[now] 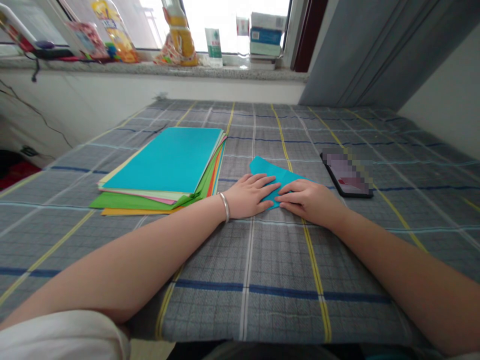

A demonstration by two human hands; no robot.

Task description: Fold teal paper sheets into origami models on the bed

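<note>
1. Turquoise paper (270, 167), in an angular, folded-looking shape, lies just right of the centre of the head view, flat on the desk (210, 310); the two hands cover its lower part.
2. The left hand (250, 196), at the centre of the frame, rests palm down with its fingers stretched and slightly spread, the fingertips on the paper. A silver-coloured bracelet (225, 206) circles that wrist, and a pale sleeve (67, 335) shows at lower left.
3. The right hand (311, 201), right of centre, has its fingers bent and close together at the paper's right part; whether they pinch it or only press it, I cannot tell. The fingertips of the two hands are near each other.
4. Left of centre lies a stack of coloured sheets (168, 157), turquoise on top, with green, pink and orange edges fanning out below.
5. A dark-edged phone (347, 175) lies at the right of the frame, beyond the right hand, its screen partly blurred into blocks.
6. The desk wears a grey checked cloth with yellow, white and blue lines.
7. Along the top, a windowsill (138, 66) carries a yellow bottle (183, 45), a yellow pouch (116, 35), a white-and-green tube (213, 47) and stacked boxes (266, 37). A grey curtain (375, 45) hangs at upper right.
</note>
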